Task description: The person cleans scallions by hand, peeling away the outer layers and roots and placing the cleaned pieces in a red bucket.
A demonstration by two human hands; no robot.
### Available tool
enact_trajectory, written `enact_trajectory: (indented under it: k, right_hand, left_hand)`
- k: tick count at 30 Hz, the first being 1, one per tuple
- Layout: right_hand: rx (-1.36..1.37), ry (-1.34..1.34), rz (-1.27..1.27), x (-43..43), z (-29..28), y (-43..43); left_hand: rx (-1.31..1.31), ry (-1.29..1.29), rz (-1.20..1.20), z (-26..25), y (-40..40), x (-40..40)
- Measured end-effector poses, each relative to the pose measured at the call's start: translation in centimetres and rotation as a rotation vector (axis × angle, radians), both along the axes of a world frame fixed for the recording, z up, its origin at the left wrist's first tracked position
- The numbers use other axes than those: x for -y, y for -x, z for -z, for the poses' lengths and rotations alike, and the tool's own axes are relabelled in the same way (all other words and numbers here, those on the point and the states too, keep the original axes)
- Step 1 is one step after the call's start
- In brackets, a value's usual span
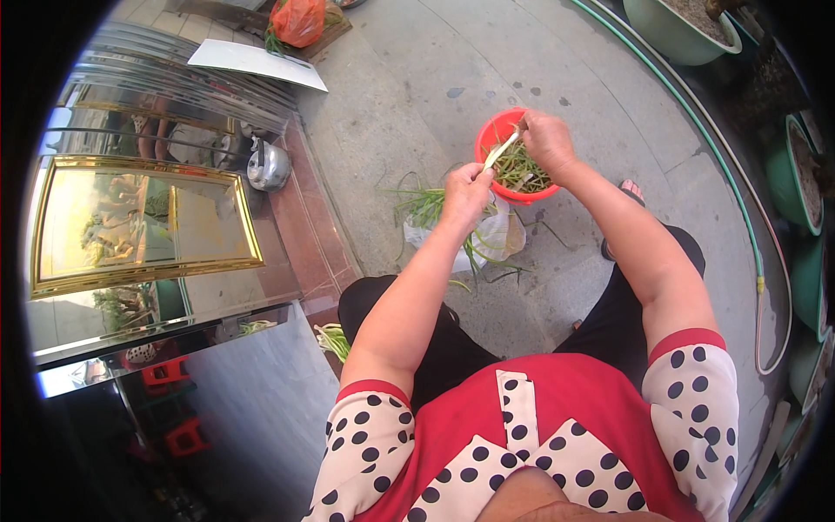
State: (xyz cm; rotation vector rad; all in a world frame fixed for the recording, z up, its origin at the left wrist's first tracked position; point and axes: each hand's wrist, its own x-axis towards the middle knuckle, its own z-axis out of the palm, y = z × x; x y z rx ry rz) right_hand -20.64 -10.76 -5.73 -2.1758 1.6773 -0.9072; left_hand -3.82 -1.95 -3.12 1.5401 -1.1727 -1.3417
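A scallion [502,151] with a pale stem is stretched between my two hands, over a red plastic bucket [484,138]. My left hand [466,192] grips it toward the lower left, and green leaves hang below that hand. At the stem's other end, the fingers of my right hand [548,143] pinch it near the bucket's rim. Green and yellowish scallion trimmings [518,169] fill much of the bucket. On the ground under my left hand lies a white plastic bag [499,231], with scallion leaves [424,203] spread over and beside it.
More scallions [334,340] lie by my left knee. A metal kettle [269,166] stands near the gold-framed door [150,222]. A white board [258,63] and an orange plastic bag [298,23] are at the upper left. A green hose [691,121] and planters [792,173] line the right side.
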Motion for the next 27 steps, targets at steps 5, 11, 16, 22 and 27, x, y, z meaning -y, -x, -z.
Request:
enact_trajectory:
  k: [5, 11, 16, 22, 27]
  right_hand:
    - [-0.033, -0.045, 0.091, 1.6, 0.8, 2.7]
    - [0.045, -0.381, -0.126, 1.1, -0.4, 3.2]
    - [-0.039, -0.416, -0.134, 1.0, 0.0, 2.8]
    - [0.077, -0.421, -0.102, 0.9, -1.6, 1.8]
    - [0.279, -0.428, -0.217, 1.4, 0.7, 2.4]
  left_hand:
    - [0.012, -0.073, -0.024, -0.4, -0.2, -0.1]
    - [-0.032, -0.123, -0.039, 0.3, -2.0, 0.1]
    - [-0.127, -0.179, -0.057, -0.6, -1.4, 0.5]
    - [0.078, 0.031, -0.007, 0.9, -1.7, 0.5]
    - [0.370, 0.259, 0.029, 2.1, -1.8, 0.9]
